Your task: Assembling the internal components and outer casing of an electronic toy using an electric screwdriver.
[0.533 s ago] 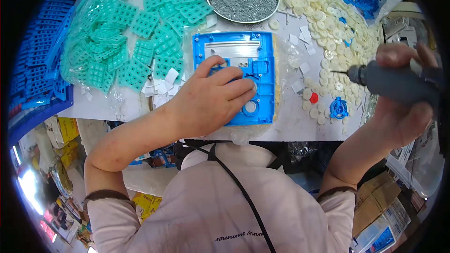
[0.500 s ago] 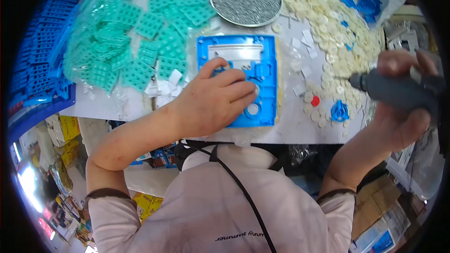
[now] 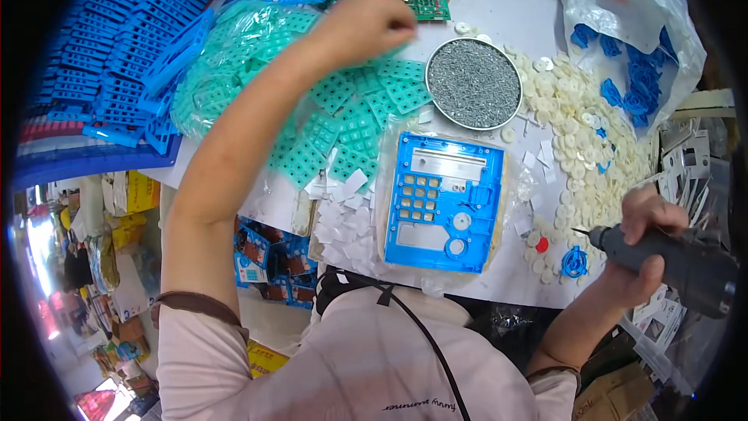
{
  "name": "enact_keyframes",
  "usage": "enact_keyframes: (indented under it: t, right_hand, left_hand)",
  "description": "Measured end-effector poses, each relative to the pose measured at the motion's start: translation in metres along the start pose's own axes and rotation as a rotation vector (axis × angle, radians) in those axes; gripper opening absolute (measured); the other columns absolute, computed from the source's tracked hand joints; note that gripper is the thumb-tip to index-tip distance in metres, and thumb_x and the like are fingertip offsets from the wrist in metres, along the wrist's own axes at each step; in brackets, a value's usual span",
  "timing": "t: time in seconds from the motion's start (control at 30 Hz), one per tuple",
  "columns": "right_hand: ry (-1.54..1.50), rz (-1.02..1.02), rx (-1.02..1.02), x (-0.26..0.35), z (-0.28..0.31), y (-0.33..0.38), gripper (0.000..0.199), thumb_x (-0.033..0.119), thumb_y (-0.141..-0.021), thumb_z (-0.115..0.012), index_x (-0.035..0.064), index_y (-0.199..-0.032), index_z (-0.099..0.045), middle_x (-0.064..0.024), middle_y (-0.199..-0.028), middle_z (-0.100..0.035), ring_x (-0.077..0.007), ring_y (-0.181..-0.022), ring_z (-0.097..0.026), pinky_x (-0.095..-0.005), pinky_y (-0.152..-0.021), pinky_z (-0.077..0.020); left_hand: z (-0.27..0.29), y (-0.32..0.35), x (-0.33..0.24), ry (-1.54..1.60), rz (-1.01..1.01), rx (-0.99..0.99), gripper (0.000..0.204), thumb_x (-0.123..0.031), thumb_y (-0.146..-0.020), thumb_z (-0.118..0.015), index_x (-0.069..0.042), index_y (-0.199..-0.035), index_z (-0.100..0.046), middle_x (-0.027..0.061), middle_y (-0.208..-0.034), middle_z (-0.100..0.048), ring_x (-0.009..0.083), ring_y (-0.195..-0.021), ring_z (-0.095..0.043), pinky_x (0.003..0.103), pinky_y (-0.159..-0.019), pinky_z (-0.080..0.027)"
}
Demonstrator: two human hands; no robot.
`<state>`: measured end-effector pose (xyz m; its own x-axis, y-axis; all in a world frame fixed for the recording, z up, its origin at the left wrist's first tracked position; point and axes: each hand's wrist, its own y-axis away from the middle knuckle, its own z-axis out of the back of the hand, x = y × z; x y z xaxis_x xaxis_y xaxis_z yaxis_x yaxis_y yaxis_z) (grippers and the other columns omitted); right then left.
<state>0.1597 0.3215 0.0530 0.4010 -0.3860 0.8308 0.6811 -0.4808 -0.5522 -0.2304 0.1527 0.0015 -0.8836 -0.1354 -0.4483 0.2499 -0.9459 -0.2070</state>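
- A round metal dish (image 3: 431, 96) is holding a heap of small grey screws (image 3: 474, 82), filled close to its rim; it is standing on the table (image 3: 506, 8), just beyond the blue housing.
- A clear plastic bag (image 3: 191, 105) is holding many green keypads (image 3: 234, 51); more keypads are lying loose beside it, toward the dish.
- A whitish plastic bag (image 3: 596, 19) at the far right is gaping, with blue plastic parts (image 3: 645, 82) showing inside.
- The blue housing (image 3: 405, 248) is lying on a pale pad near the table's front edge, its hollow side facing up; its grid of key openings is showing uncovered.
- The left hand (image 3: 372, 25) is hovering over the keypads near the green circuit boards (image 3: 428, 5), fingers curling; blur is hiding whether it is grasping anything.
- The right hand (image 3: 643, 242) is gripping a grey electric screwdriver (image 3: 670, 263), its bit pointing toward the white discs (image 3: 584, 148).
- The discs are spreading loose across the table, outside any container.
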Motion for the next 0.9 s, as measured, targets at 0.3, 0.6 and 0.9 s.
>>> enact_keyframes:
  t: [0.3,0.6,0.9]
  right_hand:
    - [-0.02,-0.044,0.021,0.011,-0.015,0.004,0.051,0.048,-0.091,-0.065,0.0069,-0.121,-0.058,-0.0004,-0.075,-0.051,-0.0154,-0.073,-0.042,-0.031,-0.068,-0.0316]
    - [0.001,-0.053,0.08,0.017,-0.044,-0.003,0.045,0.038,-0.09,-0.071,0.0061,-0.117,-0.055,-0.0039,-0.079,-0.052,-0.0181,-0.076,-0.046,-0.0327,-0.068,-0.034]
    - [-0.668,-0.25,0.095,0.049,-0.079,0.022,0.036,0.026,-0.089,-0.081,0.0135,-0.109,-0.054,0.0022,-0.067,-0.06,-0.0128,-0.057,-0.055,-0.0336,-0.069,-0.0556]
  left_hand:
    - [-0.066,-0.03,-0.049,-0.173,-0.276,0.051,0.014,-0.023,-0.088,-0.073,-0.009,-0.087,-0.069,0.0066,-0.092,-0.065,0.0272,-0.093,-0.066,0.044,-0.08,-0.049]
    - [-0.058,-0.031,-0.074,-0.131,-0.153,0.072,0.024,-0.032,-0.094,-0.064,-0.01,-0.089,-0.071,0.0073,-0.089,-0.069,0.0281,-0.086,-0.067,0.046,-0.083,-0.047]
    - [-0.058,0.137,-0.189,0.364,-0.275,-0.023,0.017,-0.016,-0.083,-0.08,-0.014,-0.095,-0.069,-0.0009,-0.092,-0.068,0.0191,-0.075,-0.062,0.044,-0.087,-0.036]
